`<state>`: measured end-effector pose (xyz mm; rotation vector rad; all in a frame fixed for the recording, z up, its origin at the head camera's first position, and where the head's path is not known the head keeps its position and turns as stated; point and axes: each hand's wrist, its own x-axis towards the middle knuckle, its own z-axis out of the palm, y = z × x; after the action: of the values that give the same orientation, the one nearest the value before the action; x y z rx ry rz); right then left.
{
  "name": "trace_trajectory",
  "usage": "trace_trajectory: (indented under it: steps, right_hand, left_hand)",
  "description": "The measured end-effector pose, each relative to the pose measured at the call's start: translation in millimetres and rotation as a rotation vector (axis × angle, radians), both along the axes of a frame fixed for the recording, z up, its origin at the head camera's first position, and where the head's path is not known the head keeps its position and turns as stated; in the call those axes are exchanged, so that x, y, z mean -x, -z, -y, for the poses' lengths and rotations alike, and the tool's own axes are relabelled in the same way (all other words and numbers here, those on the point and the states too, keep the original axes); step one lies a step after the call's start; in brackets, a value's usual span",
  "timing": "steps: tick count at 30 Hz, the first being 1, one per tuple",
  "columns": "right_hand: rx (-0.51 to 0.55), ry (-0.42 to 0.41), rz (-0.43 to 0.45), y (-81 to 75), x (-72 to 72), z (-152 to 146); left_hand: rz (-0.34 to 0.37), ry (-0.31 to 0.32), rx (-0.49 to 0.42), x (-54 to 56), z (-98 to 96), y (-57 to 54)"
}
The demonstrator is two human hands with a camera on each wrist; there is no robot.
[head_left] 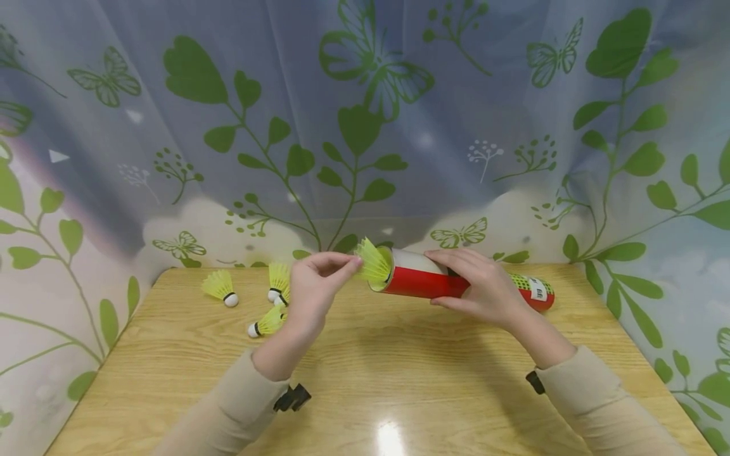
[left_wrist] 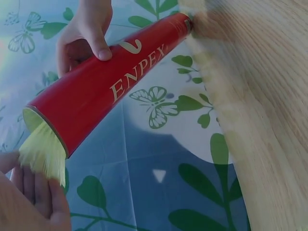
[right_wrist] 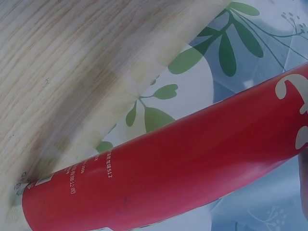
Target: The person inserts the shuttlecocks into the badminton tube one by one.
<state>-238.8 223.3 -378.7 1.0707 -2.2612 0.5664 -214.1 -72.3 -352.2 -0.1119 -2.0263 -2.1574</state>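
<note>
Left hand (head_left: 310, 292): thumb and fingers pinch shuttle (head_left: 373, 263), part-way inside tube (head_left: 419, 282);
Right hand (head_left: 485, 285): curled round tube;
Tube axis: left-right, open end facing left hand

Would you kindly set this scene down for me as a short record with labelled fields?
Left hand: pinches the skirt of a translucent yellow shuttlecock
Right hand: grips a mostly red cylindrical tube lettered ENPEX
Insertion: shuttlecock partly inside the tube's open end, skirt sticking out
Loose items: at least three yellow shuttlecocks with white heads, on the table's left side
Surface: light wood-grain table
Backdrop: blue-and-white sheet printed with green leaves and butterflies
</note>
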Motion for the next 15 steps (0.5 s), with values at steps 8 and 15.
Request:
trace_trajectory:
  steps: [8,15]
  right_hand:
    - [-0.002,-0.003,-0.002,0.6,-0.2,0.9]
    - [-0.002,-0.009,-0.018,1.1,-1.6,1.3]
  left_hand:
    - [0.040,0.114,0.149,1.3,2.5,-1.1]
    - [0.053,0.166,0.223,2.5,4.3,-3.9]
